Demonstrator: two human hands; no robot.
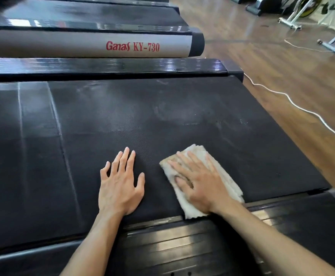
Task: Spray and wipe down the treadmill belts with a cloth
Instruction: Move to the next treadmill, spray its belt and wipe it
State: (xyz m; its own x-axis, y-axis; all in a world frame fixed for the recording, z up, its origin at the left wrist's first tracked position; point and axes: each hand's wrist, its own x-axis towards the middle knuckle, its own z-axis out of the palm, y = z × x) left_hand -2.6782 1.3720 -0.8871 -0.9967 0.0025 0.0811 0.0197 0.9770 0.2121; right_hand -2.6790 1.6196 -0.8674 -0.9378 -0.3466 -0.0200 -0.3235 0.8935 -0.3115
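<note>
A black treadmill belt (142,116) fills the middle of the view, with pale dusty smears toward its far right. A folded off-white cloth (222,172) lies on the belt near its front edge. My right hand (198,182) presses flat on the cloth, fingers straight and spread. My left hand (121,184) rests flat on the bare belt just left of the cloth, fingers straight. No spray bottle is in view.
The near side rail (182,246) of this treadmill runs under my forearms. A second treadmill (132,46) marked "Ganas KY-730" stands beyond. A white cable (294,106) snakes over the wooden floor (282,66) on the right, with other gym machines at the far right.
</note>
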